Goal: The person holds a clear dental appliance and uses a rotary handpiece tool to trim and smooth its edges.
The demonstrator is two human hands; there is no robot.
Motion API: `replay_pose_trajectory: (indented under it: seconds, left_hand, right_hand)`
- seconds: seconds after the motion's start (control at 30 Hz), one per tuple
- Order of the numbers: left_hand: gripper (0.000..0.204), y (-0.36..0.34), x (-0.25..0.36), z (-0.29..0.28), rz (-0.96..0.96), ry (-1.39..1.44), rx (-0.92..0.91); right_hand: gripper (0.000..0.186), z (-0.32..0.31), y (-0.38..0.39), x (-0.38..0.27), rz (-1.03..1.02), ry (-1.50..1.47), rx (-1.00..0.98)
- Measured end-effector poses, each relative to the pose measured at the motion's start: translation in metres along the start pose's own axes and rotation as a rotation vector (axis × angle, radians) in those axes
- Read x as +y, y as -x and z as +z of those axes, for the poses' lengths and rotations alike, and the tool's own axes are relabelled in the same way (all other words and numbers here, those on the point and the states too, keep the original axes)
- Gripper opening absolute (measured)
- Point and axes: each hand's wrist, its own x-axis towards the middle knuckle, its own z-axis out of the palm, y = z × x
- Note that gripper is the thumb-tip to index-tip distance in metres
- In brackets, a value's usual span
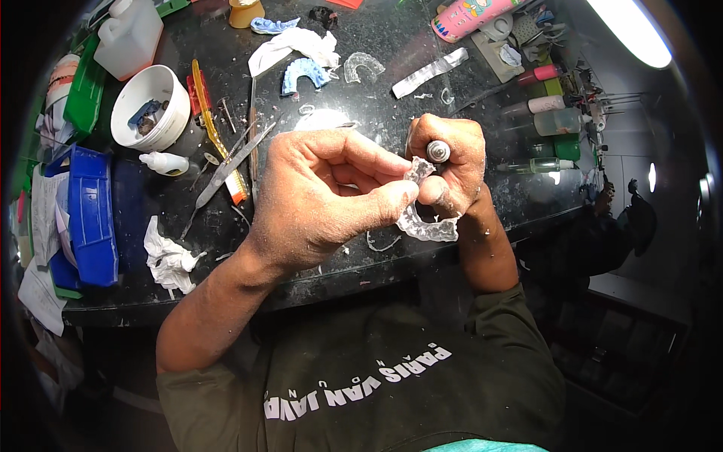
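My left hand (320, 192) pinches one end of a clear, U-shaped dental aligner (428, 228) between thumb and fingers. My right hand (463, 166) is closed around a rotary handpiece (438, 151), whose round metal end shows above the fist; the rest is hidden in the grip. The right thumb lies against the aligner's inner curve. Pale dust coats both hands. Beyond them on the black bench lie a blue dental cast (303, 75) and a second clear aligner (364, 66).
To the left stand a white bucket (162, 109), a blue bin (86, 218) and a small white bottle (164, 163). A metal spatula (226, 169) and a yellow cutter knife (207, 113) lie nearby. Several bottles (557, 120) line the right edge; crumpled tissue (169, 256) sits near the front.
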Motion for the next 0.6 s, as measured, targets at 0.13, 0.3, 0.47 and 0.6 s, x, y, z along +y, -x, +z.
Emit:
replay_pose_trajectory:
  seconds: [0.13,0.3,0.47,0.6]
  left_hand:
    - [0.016,0.0,0.002,-0.001,-0.012,0.002,-0.006]
    - [0.015,-0.004,-0.01,-0.004,0.032,0.09,-0.034]
    - [0.015,-0.003,-0.008,-0.005,0.009,0.064,-0.036]
    - [0.015,-0.003,-0.002,-0.002,-0.1,0.073,-0.027]
  right_hand:
    - [0.062,0.0,-0.002,0.001,-0.038,-0.001,-0.038]
    - [0.06,-0.001,-0.004,-0.004,-0.052,0.02,-0.054]
    - [0.057,0.0,-0.005,-0.007,-0.043,-0.003,-0.064]
    - [0.057,-0.001,-0.003,-0.004,-0.067,-0.005,-0.076]
